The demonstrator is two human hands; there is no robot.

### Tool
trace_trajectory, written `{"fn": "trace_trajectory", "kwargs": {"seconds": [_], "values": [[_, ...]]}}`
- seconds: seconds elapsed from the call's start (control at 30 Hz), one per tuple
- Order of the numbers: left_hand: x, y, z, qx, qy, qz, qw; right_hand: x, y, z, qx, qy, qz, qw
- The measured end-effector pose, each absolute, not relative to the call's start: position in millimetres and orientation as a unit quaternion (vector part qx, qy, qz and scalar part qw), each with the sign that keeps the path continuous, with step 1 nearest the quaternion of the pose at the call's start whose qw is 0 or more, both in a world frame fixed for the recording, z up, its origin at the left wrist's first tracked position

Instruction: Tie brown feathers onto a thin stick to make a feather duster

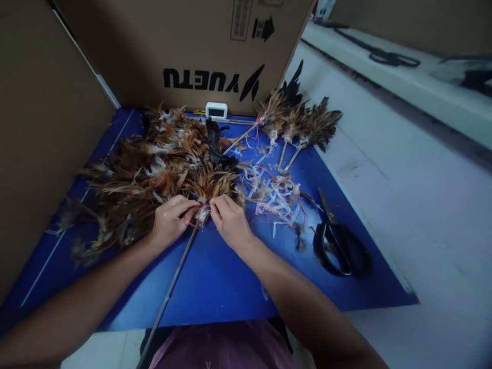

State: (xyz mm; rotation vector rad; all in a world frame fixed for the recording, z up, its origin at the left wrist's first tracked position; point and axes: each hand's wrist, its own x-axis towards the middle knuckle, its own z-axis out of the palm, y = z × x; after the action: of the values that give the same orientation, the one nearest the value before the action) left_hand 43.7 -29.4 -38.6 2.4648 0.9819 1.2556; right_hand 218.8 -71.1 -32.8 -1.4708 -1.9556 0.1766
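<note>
My left hand [175, 218] is closed, its thumb and fingertips pinching pink string [188, 221] at the base of a feather bundle [215, 184]. Opposite it, my right hand [229, 218] pinches the same string from the other side. Between the hands, white quill ends show where the string wraps round the bundle. A thin stick [171, 287] runs from the bundle's base down past the table's front edge. Black feathers [217, 143] stand at the far end of this bundle. To the left, brown feathers [130, 189] lie in a large pile touching it.
Black-handled scissors [342, 246] lie at the right on the blue tabletop [215, 277]. Scraps of white and pink string [272, 197] are scattered near the middle. Feather bundles on sticks [295, 123] rest at the back right. A small white digital device [216, 110] stands before a cardboard box [172, 41].
</note>
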Motion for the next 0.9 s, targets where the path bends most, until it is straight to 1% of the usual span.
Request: {"fn": "trace_trajectory", "kwargs": {"seconds": [0.07, 0.13, 0.27, 0.4, 0.47, 0.67, 0.9], "values": [[42.6, -29.4, -39.9, 0.84, 0.326, 0.423, 0.096, 222.6, -71.9, -35.7, -0.544, -0.765, 0.054, 0.34], [41.3, -29.2, -42.6, 0.846, 0.316, 0.421, 0.085, 225.7, -72.9, -37.7, -0.531, -0.784, 0.021, 0.322], [39.0, -29.2, -48.9, 0.853, 0.302, 0.42, 0.063, 226.5, -75.4, -35.8, -0.523, -0.812, -0.052, 0.256], [38.6, -31.4, -48.7, 0.867, 0.305, 0.39, 0.06, 221.8, -77.7, -30.7, -0.539, -0.817, -0.109, 0.174], [38.7, -33.4, -45.9, 0.869, 0.312, 0.38, 0.058, 219.8, -78.3, -30.4, -0.546, -0.812, -0.131, 0.157], [36.8, -40.5, -39.2, 0.87, 0.342, 0.353, 0.043, 218.1, -79.5, -34.6, -0.55, -0.802, -0.161, 0.167], [29.1, -50.6, -39.2, 0.854, 0.376, 0.358, 0.003, 218.0, -81.3, -37.2, -0.527, -0.8, -0.19, 0.213]]}}
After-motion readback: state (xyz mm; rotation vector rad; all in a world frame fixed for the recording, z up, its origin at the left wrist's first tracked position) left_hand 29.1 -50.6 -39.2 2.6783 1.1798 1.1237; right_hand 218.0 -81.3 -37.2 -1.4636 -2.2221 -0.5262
